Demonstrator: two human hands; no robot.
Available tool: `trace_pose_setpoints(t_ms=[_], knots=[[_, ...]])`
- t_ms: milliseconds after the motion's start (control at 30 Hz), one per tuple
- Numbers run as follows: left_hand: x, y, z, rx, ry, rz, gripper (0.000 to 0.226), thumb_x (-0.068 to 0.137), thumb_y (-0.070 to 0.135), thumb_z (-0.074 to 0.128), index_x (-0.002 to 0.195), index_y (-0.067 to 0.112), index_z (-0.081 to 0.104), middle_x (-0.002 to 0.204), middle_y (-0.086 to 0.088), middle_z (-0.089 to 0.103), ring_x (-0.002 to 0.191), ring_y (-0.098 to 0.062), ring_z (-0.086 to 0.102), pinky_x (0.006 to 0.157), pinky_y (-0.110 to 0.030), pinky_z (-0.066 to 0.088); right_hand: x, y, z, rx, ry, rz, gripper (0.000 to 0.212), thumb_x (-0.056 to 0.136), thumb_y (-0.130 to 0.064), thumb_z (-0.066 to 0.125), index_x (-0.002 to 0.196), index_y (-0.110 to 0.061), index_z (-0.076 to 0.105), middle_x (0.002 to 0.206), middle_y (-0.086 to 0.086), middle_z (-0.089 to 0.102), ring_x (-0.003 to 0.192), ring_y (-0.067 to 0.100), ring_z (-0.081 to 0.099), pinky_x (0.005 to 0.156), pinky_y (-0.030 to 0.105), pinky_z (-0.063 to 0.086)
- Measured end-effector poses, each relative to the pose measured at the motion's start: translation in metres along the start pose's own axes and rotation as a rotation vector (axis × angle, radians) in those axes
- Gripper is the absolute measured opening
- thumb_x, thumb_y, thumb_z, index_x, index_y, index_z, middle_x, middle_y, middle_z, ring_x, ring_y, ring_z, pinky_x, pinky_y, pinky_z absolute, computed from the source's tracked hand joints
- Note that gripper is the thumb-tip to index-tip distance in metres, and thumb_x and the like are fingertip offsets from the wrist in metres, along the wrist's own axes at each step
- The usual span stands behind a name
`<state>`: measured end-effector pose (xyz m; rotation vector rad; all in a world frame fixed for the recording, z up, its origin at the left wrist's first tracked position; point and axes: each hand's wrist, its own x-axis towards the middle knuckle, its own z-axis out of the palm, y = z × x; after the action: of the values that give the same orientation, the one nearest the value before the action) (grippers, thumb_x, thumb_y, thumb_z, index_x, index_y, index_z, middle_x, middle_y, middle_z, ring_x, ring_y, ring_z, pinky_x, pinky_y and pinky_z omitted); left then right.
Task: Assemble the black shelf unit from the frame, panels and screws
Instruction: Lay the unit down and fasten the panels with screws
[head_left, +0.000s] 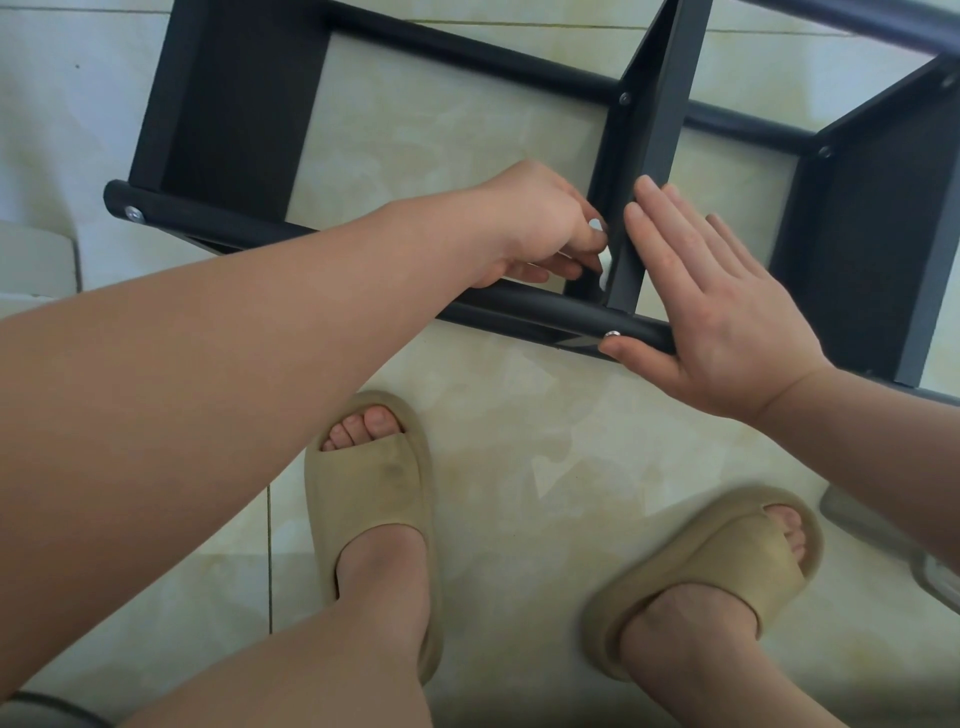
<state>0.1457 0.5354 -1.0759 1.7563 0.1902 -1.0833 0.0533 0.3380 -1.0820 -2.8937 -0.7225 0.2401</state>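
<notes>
Now your left hand (535, 228) pinches a silvery bit (595, 226), too small to name, just left of the shelf's (228, 119) middle panel (655, 130). Your right hand (711, 306) lies flat against that panel, fingers straight, thumb by a screw (613, 334) on the near tube (524, 306). The shelf is matt black and lies on the floor (519, 467).
</notes>
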Motion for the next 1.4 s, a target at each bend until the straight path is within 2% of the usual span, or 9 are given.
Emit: trace_pose_setpoints(t_ms=[267,567,1100,1233,1400], knots=[[-0.004,0.004,0.001,-0.044,-0.043,-0.026,0.003,0.097,0.026,0.064,0.095,0.025,0.066,0.076,0.011,0.075,0.074,-0.004,0.071,0.075,-0.027,0.048,0.0,-0.001,0.0,0.008,0.015,-0.004,0.091,0.097,-0.068,0.034,0.16,-0.004,0.017,0.168,0.01,0.01,0.156,0.026,0.008,0.124,0.053,0.019],[-0.003,0.006,0.002,-0.023,-0.087,-0.077,0.013,0.102,0.027,0.055,0.093,0.019,0.061,0.073,0.009,0.076,0.078,-0.007,0.071,0.074,-0.026,0.049,0.0,0.0,0.0,-0.008,0.002,-0.004,0.091,0.097,-0.067,0.034,0.16,-0.003,0.016,0.169,0.011,0.008,0.156,0.026,0.006,0.124,0.052,0.018],[-0.003,0.001,-0.006,0.1,-0.16,0.007,0.023,0.105,0.016,0.047,0.086,0.02,0.059,0.071,0.011,0.073,0.077,-0.007,0.064,0.081,-0.027,0.049,0.0,0.0,0.0,0.001,0.01,-0.002,0.092,0.097,-0.069,0.032,0.16,-0.004,0.015,0.169,0.009,0.008,0.156,0.025,0.007,0.124,0.053,0.019],[-0.005,0.0,-0.01,0.167,-0.172,0.039,0.022,0.105,0.014,0.048,0.088,0.019,0.061,0.07,0.011,0.074,0.074,-0.004,0.065,0.079,-0.026,0.048,0.0,0.0,0.001,0.0,0.013,-0.003,0.091,0.097,-0.069,0.032,0.16,-0.005,0.015,0.169,0.009,0.008,0.156,0.025,0.006,0.124,0.052,0.019],[-0.007,-0.003,-0.012,0.276,-0.156,0.079,0.022,0.104,0.012,0.049,0.089,0.02,0.064,0.075,0.01,0.074,0.084,-0.007,0.067,0.076,-0.022,0.049,0.0,0.0,0.001,0.004,0.022,-0.007,0.091,0.097,-0.068,0.033,0.16,-0.004,0.016,0.169,0.01,0.009,0.156,0.025,0.007,0.124,0.053,0.019]])
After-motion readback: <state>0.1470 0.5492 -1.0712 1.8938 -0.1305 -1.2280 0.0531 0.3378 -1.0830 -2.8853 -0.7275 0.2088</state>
